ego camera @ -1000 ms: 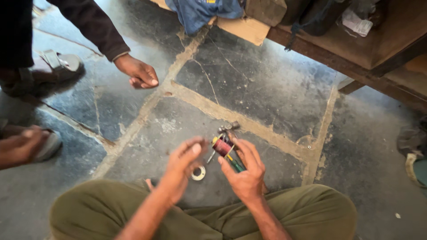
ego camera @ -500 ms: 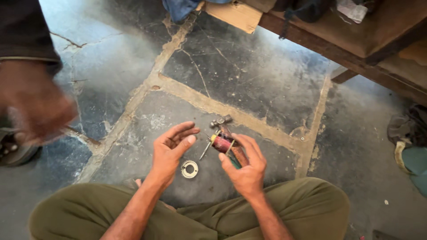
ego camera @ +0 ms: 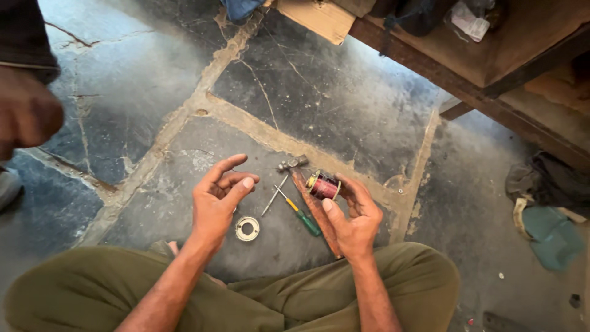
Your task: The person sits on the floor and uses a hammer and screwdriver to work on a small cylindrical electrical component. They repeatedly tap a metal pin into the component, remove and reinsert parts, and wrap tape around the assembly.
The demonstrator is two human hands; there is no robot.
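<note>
The person sits cross-legged on a dark stone floor [ego camera: 344, 104] crossed by pale mortar seams, and the slab in front of the knees is the only working ground: a low wooden bench [ego camera: 491, 67] closes it off along the upper right, a heap of cloth and a teal sandal [ego camera: 553, 233] lie at the right edge, and another person's hand [ego camera: 24, 114] hangs blurred at the left edge, well apart from the work. The right hand [ego camera: 353, 218] grasps a small coil [ego camera: 323, 185], thumb pressed against its near side and fingers curled around the far side, holding it just above the floor to the right of the tools. The coil is a short spool wound with dark red wire, with a yellowish rim at its left end. The left hand [ego camera: 216, 203] is released and holds nothing, its fingers loosely bent with the thumb near the index tip, hovering above a white ring [ego camera: 247, 229] lying flat on the stone. Between the hands lie a green-handled screwdriver [ego camera: 298, 211], a thin metal rod [ego camera: 274, 195] and a small hammer [ego camera: 313, 203] with a reddish wooden handle.
</note>
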